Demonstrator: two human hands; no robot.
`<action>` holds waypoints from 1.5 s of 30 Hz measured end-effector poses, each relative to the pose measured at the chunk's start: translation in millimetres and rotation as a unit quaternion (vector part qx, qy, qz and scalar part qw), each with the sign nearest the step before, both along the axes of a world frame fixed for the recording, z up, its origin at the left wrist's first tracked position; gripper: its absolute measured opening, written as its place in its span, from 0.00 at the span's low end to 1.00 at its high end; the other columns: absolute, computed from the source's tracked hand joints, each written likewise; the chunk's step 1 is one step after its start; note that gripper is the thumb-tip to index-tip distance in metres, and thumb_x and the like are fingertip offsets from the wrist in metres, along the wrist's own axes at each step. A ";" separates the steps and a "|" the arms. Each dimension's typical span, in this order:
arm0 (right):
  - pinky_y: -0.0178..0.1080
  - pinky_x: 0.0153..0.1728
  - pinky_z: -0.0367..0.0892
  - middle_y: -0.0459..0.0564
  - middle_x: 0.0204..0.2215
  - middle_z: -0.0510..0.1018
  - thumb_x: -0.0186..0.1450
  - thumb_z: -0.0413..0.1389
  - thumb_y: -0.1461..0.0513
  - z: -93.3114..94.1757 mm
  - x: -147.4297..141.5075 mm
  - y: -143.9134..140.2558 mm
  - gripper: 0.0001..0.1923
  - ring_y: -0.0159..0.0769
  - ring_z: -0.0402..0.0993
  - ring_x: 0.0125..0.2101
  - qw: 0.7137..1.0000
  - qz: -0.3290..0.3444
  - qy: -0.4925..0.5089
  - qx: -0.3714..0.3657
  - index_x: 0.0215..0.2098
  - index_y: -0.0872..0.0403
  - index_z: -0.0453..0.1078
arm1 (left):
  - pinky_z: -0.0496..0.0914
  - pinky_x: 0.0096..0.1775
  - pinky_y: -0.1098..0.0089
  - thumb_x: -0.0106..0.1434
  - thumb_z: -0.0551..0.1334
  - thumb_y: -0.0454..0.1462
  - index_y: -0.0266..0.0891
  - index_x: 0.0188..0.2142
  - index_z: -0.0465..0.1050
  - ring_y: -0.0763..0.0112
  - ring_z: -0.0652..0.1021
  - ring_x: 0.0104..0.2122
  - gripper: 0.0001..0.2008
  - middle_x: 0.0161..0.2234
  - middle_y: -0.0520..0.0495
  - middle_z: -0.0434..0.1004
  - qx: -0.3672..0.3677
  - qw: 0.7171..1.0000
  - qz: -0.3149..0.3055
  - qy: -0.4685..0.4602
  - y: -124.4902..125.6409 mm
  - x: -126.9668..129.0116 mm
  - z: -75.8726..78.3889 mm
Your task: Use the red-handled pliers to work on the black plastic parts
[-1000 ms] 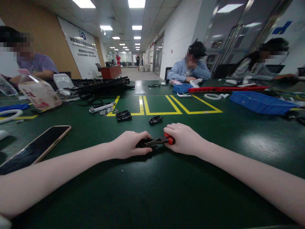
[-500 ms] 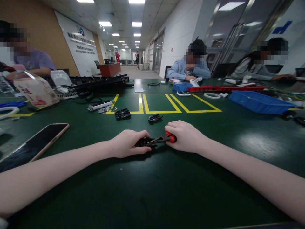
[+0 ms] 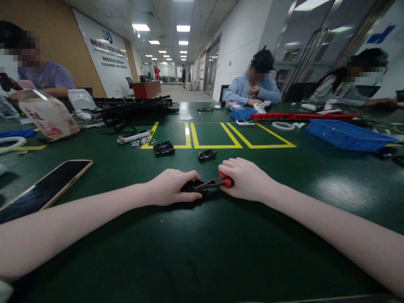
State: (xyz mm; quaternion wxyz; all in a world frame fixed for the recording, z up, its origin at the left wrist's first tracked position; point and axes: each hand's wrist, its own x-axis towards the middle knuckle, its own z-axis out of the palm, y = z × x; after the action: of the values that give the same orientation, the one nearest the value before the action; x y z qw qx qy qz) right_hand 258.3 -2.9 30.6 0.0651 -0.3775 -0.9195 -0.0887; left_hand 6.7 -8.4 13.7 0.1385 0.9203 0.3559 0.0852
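My left hand (image 3: 173, 187) is closed around a small black plastic part (image 3: 190, 186), thumb and fingers on either side of it. In my right hand (image 3: 243, 179) is a pair of pliers with red handles (image 3: 227, 180), its jaws pointing left. The jaw tips touch or overlap the black part; whether they grip anything there I cannot make out. Beyond my hands, a similar black piece (image 3: 207, 155) lies on the green table (image 3: 189, 261). Farther left sit more black pieces (image 3: 163, 148) close together.
Left of my forearm lies a phone (image 3: 47, 189). A white metallic part (image 3: 134, 136) with small bits rests near the yellow tape (image 3: 216, 147). At the right stands a blue tray (image 3: 349, 134). Several people sit around the table, one in a blue shirt (image 3: 236, 90) opposite.
The view has shifted slightly. Both hands keep the same hold, and the pliers stay at the black part with little visible movement.
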 end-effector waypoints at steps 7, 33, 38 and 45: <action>0.41 0.37 0.62 0.51 0.31 0.76 0.60 0.60 0.60 0.0 5.4 4.4 0.07 0.40 0.70 0.33 1.000 0.005 -0.008 0.016 0.31 0.54 0.68 | 0.63 0.30 0.72 0.68 0.58 0.51 0.41 0.52 0.69 0.67 0.77 0.29 0.20 0.32 0.49 0.78 -0.002 1.000 0.006 -0.003 -1.2 0.4 0.6; 0.40 0.36 0.62 0.51 0.30 0.75 0.60 0.59 0.60 2.4 5.8 3.9 0.06 0.40 0.69 0.32 1.000 0.008 -0.023 0.010 0.30 0.54 0.67 | 0.64 0.30 0.72 0.68 0.58 0.51 0.40 0.52 0.69 0.66 0.77 0.30 0.21 0.34 0.48 0.79 0.003 1.000 0.008 0.007 -2.1 0.9 1.2; 0.39 0.35 0.61 0.51 0.30 0.75 0.60 0.58 0.60 1.9 6.7 3.8 0.06 0.39 0.68 0.31 1.000 0.016 -0.012 0.007 0.30 0.54 0.67 | 0.62 0.30 0.72 0.68 0.58 0.51 0.40 0.52 0.69 0.67 0.76 0.29 0.21 0.32 0.49 0.78 0.008 1.000 0.001 0.003 -2.2 0.0 0.8; 0.40 0.35 0.62 0.52 0.30 0.75 0.60 0.58 0.59 1.7 3.9 3.3 0.06 0.39 0.68 0.31 1.000 0.012 -0.014 0.011 0.30 0.54 0.66 | 0.62 0.30 0.72 0.69 0.57 0.51 0.41 0.53 0.69 0.67 0.77 0.29 0.20 0.32 0.49 0.78 0.007 1.000 -0.001 0.008 -1.9 -0.4 1.5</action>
State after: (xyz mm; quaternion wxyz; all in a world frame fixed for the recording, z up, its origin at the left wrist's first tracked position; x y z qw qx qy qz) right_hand 262.3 0.4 32.3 0.0571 -0.3646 -0.9237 -0.1033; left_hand 6.3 -10.3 15.2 0.1294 0.9220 0.3559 0.0804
